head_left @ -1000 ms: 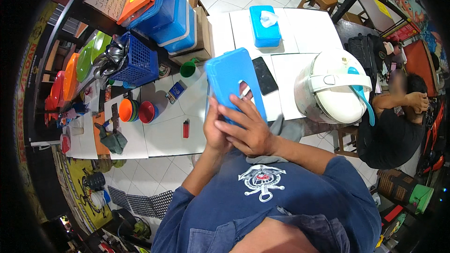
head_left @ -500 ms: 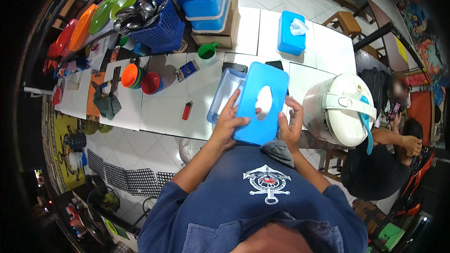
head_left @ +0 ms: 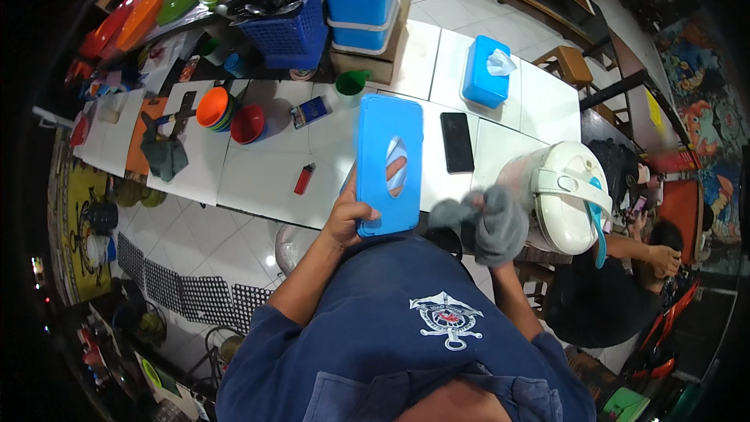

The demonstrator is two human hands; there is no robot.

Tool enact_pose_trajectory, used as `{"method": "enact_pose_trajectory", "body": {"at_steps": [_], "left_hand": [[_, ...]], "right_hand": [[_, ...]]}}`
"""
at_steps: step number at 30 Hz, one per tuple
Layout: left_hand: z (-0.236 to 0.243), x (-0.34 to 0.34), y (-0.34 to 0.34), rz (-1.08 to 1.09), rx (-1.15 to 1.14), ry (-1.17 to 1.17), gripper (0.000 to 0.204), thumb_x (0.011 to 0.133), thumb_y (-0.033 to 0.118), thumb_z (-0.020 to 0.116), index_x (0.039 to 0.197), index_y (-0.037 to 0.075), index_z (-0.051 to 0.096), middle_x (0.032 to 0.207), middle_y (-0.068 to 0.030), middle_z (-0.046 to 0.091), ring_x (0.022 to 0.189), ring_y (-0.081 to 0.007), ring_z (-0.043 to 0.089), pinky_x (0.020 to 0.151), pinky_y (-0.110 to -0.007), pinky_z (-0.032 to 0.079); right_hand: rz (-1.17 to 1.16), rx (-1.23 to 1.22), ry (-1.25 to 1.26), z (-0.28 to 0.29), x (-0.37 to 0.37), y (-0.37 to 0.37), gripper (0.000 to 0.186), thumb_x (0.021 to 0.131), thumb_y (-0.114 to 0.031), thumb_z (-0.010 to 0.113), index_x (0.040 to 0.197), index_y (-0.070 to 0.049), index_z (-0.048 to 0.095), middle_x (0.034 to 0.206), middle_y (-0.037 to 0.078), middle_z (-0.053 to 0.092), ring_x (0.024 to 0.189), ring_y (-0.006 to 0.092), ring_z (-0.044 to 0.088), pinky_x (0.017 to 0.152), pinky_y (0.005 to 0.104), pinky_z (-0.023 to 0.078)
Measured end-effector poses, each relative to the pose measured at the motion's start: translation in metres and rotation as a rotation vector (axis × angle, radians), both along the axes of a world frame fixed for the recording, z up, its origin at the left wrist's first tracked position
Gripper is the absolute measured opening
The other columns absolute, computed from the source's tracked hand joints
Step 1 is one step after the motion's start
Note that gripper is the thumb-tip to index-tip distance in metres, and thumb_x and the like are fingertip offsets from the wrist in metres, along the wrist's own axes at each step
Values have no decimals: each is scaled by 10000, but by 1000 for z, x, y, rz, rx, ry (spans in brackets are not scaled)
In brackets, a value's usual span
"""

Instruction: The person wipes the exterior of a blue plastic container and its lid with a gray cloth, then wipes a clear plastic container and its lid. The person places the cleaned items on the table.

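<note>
My left hand (head_left: 348, 215) grips a flat blue plastic tissue-box piece (head_left: 375, 141) at its left edge, upright over the table's near edge; a finger shows through its oval opening. My right hand (head_left: 501, 267), largely covered and slightly blurred, holds a bunched grey cloth (head_left: 506, 230) beside the white rice cooker (head_left: 570, 187) with its turquoise scoop. A black phone (head_left: 457, 141) lies right of the blue piece, and a red lighter (head_left: 305, 178) lies to the left.
White-topped table (head_left: 266, 172) carries a blue tissue box (head_left: 484, 82), green cup (head_left: 350, 82), stacked bowls (head_left: 215, 109), cleaver (head_left: 183, 109), cutlery basket (head_left: 285, 35) and stacked blue containers (head_left: 359, 12). Another person (head_left: 605, 297) sits at right, below the rice cooker. Black mats (head_left: 164, 281) lie on the floor.
The blue piece has turned upright and shifted left in my left hand, covering the pale tray seen earlier. My right hand has left it and lifted the grey cloth to the right.
</note>
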State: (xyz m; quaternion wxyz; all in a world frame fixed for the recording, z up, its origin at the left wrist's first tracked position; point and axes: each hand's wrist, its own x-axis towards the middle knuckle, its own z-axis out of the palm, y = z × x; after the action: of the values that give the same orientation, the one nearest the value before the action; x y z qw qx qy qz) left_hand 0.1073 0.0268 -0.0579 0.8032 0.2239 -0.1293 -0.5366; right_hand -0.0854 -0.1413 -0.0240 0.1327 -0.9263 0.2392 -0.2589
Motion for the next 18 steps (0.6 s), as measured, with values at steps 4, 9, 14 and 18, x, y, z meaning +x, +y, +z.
{"method": "enact_pose_trajectory", "body": {"at_steps": [4,9,14,18], "left_hand": [[-4,-13,-5,-312,283,-317,973,632,-65,537,1508,94,145,1466,-149,363,1312,-263,415,1067,-392,372],[-26,-24,21,-280,440,-608,695,670,-1,736,1320,41,495,1166,-68,601,1108,-219,555,959,-337,434],[-35,-37,46,-222,359,-697,564,683,-76,709,1222,0,564,1146,-83,617,1036,-195,575,913,-329,459],[-48,-39,56,-192,362,-40,624,719,-47,688,1302,38,481,1233,-101,563,1107,-217,571,929,-338,487]], "right_hand": [[341,181,-253,24,76,10,486,826,-276,634,1254,-55,570,1457,171,360,1374,390,274,1087,494,292],[228,172,-179,18,130,4,476,1002,-341,374,1362,-48,477,1509,208,282,1397,374,258,1121,452,224],[335,414,-271,2,129,31,507,1006,-329,323,1413,-41,411,1510,236,263,1416,387,205,1131,462,168],[563,410,0,-32,91,81,614,948,-540,387,1425,-156,430,1556,223,135,1435,419,106,1130,534,90]]}}
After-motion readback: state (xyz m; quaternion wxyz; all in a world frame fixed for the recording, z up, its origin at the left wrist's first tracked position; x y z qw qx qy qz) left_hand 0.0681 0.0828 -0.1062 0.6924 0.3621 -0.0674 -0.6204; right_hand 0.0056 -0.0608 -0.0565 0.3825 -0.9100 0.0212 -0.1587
